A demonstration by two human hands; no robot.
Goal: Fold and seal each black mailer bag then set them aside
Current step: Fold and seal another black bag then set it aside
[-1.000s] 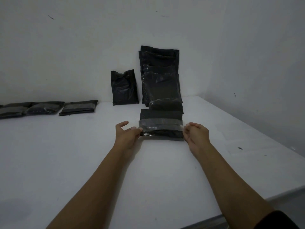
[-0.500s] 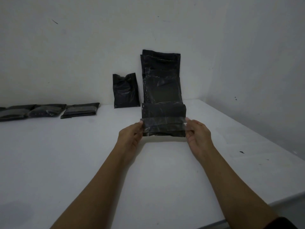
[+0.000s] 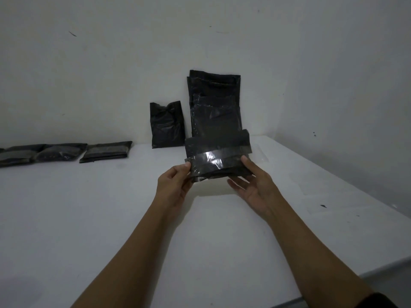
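A folded black mailer bag with a shiny strip across its front hangs in the air above the white table. My left hand pinches its left edge between thumb and fingers. My right hand holds its right end, thumb on the front, straight fingers spread under it. Behind it a tall stack of unfolded black mailer bags leans against the wall. Folded bags lie in a row at the far left.
A smaller crumpled black bag leans on the wall left of the stack. The table's right edge runs diagonally toward me, beside the right wall. Clear strips of film lie near that edge.
Both hands have lifted the folded bag off the table and tilted it up toward me. My right hand's fingers have slid beneath it.
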